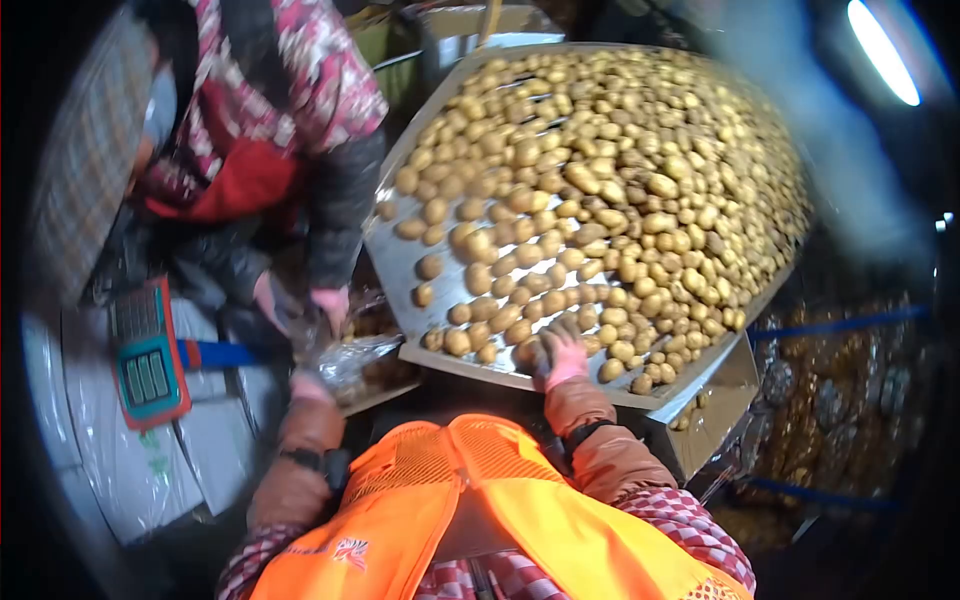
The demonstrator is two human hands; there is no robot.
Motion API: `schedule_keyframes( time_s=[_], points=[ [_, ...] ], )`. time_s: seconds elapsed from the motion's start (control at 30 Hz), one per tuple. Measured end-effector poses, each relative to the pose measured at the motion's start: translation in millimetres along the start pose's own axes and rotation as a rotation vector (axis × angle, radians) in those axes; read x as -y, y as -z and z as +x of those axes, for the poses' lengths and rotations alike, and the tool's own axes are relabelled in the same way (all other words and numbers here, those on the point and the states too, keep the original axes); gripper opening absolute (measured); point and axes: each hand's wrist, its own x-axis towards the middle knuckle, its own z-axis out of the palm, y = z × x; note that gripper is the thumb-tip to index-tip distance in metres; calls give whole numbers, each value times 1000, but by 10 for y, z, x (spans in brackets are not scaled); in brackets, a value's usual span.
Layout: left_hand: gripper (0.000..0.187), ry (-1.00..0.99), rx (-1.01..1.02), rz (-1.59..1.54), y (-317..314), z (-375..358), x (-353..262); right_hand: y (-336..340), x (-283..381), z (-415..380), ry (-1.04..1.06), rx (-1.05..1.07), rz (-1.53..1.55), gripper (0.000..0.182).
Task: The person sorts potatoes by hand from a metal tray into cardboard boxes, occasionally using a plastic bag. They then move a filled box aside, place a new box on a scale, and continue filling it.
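A large metal sorting tray (400, 262) is heaped with several yellow potatoes (610, 180). My right hand (560, 352), in a pink glove, rests on the potatoes at the tray's near edge, fingers curled over one or two. My left hand (310, 388), also gloved, holds the edge of a clear plastic bag (352, 362) with potatoes in it, just left of the tray. I wear an orange vest (480, 520) and brown sleeves.
Another person in a floral jacket (290, 80) stands at the left, their gloved hands (300, 300) on the same bag. A teal scale display (148, 355) sits at the left. Netted sacks of potatoes (840, 380) lie at the right.
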Motion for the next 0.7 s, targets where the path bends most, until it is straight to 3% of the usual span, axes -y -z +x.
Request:
schedule_keyframes(
  time_s=[0.03, 0.17, 0.2, 0.23, 0.3, 0.33, 0.37, 0.43, 0.53, 0.63, 0.7],
  points=[
    [36, -12, 30, -145, -570, -725, -456, 21, -1, 3, 3, -5, 42, 30],
    [44, -590, -463, -38, 6, -697, -537, 119, 45, -6, -90, 3, 86, 27],
    [47, -563, -358, -118, -118, -831, -646, 195, 75, 14, -92, 33, 72, 27],
    [48, -877, -456, -172, -326, -911, -518, 262, 107, 23, -89, 62, 57, 28],
    [49, -825, -248, -168, -431, -849, -415, 230, 62, -4, -73, 52, 56, 28],
    [48, -884, -228, 802, -132, -660, -304, 210, 31, -7, -84, 80, 47, 29],
    [48, -1159, -293, 1629, 158, -479, -196, 186, 0, -20, -94, 110, 37, 30],
    [41, -704, -431, 1886, -349, -1195, -51, 179, -11, -41, -99, 115, 26, 32],
    [42, -607, -541, 1684, -354, -1578, 77, 149, -48, -55, -112, 114, 45, 35],
    [45, -521, -353, 1495, 322, -1492, 308, 163, -29, -71, -129, 118, 49, 36],
    [39, -83, -413, 1482, 577, -1616, 407, 132, -37, -72, -134, 103, 44, 36]
  ],
)
